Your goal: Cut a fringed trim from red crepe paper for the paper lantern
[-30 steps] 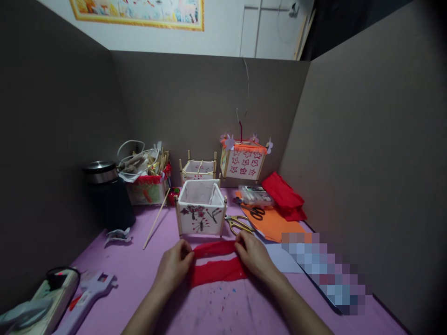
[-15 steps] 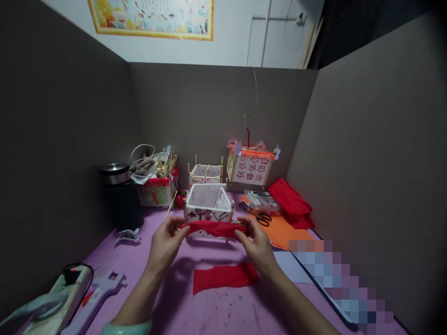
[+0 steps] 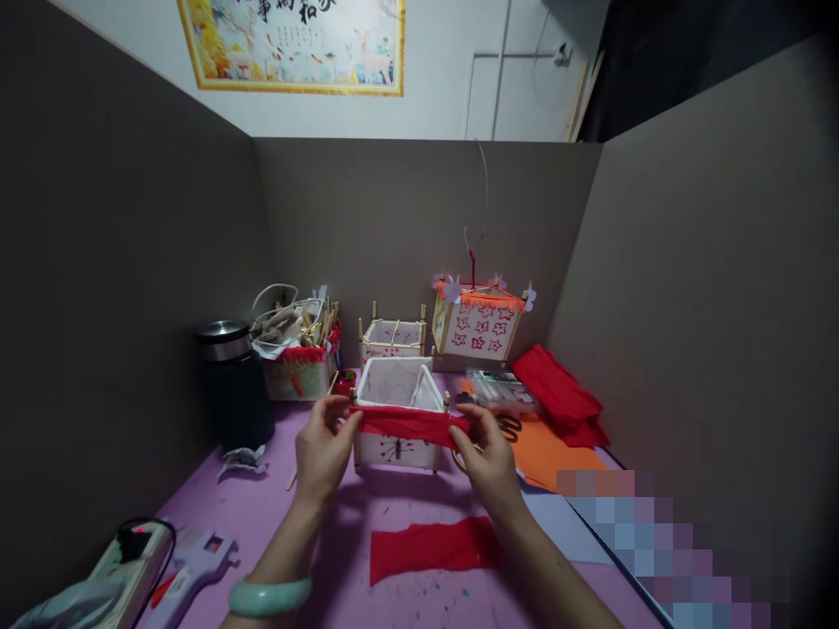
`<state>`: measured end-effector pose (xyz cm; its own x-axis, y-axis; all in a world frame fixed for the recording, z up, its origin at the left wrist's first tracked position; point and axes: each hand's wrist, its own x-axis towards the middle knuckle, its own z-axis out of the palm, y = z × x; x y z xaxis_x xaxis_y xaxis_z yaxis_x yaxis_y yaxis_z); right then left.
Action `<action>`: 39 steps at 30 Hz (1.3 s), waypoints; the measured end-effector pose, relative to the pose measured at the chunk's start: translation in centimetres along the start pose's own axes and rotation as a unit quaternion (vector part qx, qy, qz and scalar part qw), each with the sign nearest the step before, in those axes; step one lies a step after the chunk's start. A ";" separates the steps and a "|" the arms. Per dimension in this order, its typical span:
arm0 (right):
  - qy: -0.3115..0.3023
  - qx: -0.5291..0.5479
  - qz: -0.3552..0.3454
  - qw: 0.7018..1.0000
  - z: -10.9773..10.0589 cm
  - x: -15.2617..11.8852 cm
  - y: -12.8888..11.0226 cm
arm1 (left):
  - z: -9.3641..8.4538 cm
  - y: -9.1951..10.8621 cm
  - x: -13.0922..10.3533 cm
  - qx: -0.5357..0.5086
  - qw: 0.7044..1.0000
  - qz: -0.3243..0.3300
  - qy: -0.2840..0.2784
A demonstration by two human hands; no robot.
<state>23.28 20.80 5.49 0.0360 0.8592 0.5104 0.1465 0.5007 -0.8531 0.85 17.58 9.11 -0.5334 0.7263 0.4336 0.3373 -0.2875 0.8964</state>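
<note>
My left hand (image 3: 322, 450) and my right hand (image 3: 486, 459) each pinch one end of a narrow red paper strip (image 3: 406, 424), stretched level between them. The strip lies against the upper front edge of a white paper lantern box (image 3: 398, 447) with wooden corner posts and a drawing on its front. A second, wider red paper strip (image 3: 433, 549) lies flat on the purple table (image 3: 275, 507), below and between my hands. A green bangle sits on my left wrist.
Behind stand a smaller lantern frame (image 3: 391, 334), a finished lantern with red stars (image 3: 477, 323), a box of craft scraps (image 3: 296, 349) and a black pot (image 3: 231, 384). Folded red paper (image 3: 558, 395), orange paper (image 3: 547, 456) and scissors (image 3: 504, 426) lie right. A glue gun (image 3: 190, 559) lies front left. Cardboard walls enclose the table.
Both hands lifted the narrow red strip off the table and carried it up and forward to the lantern box's top front edge. The wider strip stayed on the table.
</note>
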 end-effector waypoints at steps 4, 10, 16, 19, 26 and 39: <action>0.013 -0.006 -0.034 0.999 0.0 -0.4 0.2 | 0.1 -0.2 -0.8 -0.016 0.998 0.052 0.003; 0.018 0.011 -0.038 0.999 0.1 -0.5 0.6 | 0.1 -0.3 -1.0 -0.075 0.997 0.023 -0.015; 0.022 0.033 -0.017 0.999 0.3 -0.3 0.5 | 0.2 -0.7 -0.5 -0.066 0.998 -0.010 0.004; 0.027 0.033 -0.006 0.999 0.4 -0.3 0.5 | 0.2 -1.0 -0.4 -0.061 0.998 -0.015 0.006; 0.030 0.038 -0.002 0.999 0.5 -0.3 0.1 | 0.1 -1.6 -0.4 -0.038 0.999 -0.027 0.003; 0.030 0.040 0.012 0.999 0.6 -0.2 -0.4 | 0.2 -1.0 -0.7 -0.022 0.999 -0.016 0.018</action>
<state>22.65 20.46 5.61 0.0988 0.8641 0.4935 0.0658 0.4892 -0.8697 1.03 17.49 7.91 -0.5714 0.7125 0.4073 0.2864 -0.2920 0.9125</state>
